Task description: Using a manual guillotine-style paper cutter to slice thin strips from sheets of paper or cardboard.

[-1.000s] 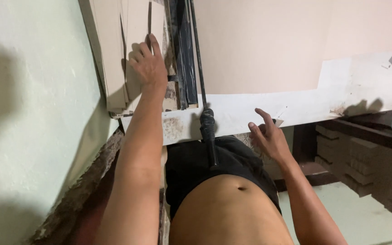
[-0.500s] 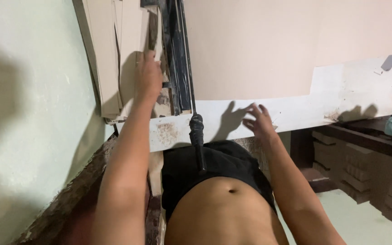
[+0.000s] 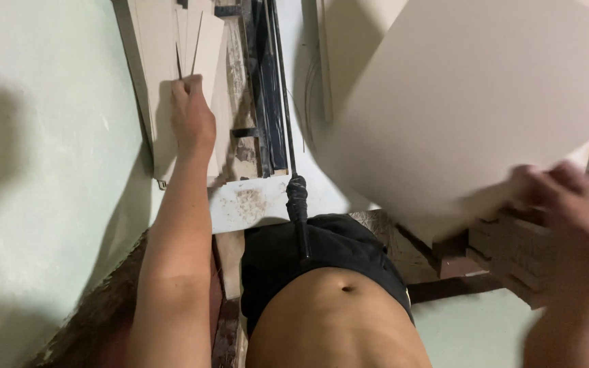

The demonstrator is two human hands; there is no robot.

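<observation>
Gripping a large beige tile (image 3: 472,109), right hand (image 3: 567,225) (blurred); left hand (image 3: 192,119) pinches stacked strips (image 3: 189,41).

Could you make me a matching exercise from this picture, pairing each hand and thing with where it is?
Column one:
1. left hand
2. right hand
3. large pale flat tile
4. black rubber-gripped cutter handle

Column two:
a. blurred, at the lifted tile's lower edge
b. raised and tilted at upper right
c. pressed on the narrow pale strips by the green wall
d. pointing toward the person's waist, centre

Pairs: 1-c, 2-a, 3-b, 4-d
</observation>
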